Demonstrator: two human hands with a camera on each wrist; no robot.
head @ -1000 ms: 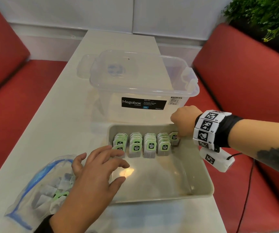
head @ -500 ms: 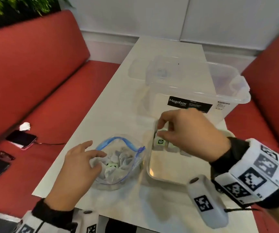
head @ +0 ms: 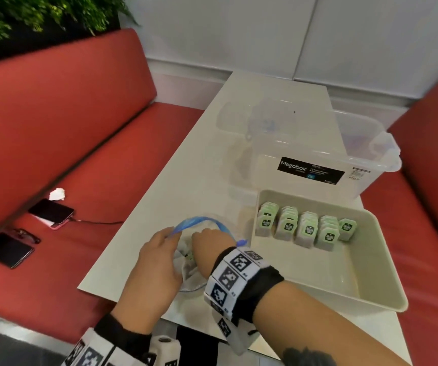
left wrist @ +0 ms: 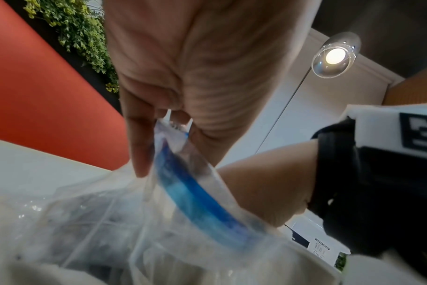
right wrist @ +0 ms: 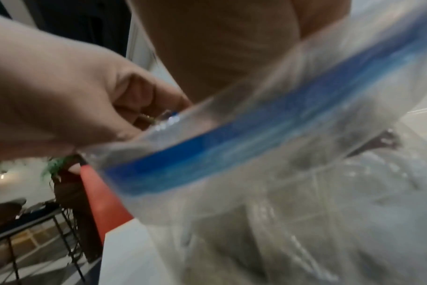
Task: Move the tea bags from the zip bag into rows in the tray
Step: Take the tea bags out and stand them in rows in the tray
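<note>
— What does the left hand have in its grip?

— It pinches the blue-zip rim of the zip bag, holding the mouth up.

— And the right hand?

— It reaches down inside the bag. Its fingers are hidden by the plastic, so I cannot tell whether they hold anything.

— Where are the tea bags?

— Some lie loose in the bag. The rest, the tea bags in the tray, stand in rows along its far side, on the worktop. A clear box sits just behind the tray.
</note>
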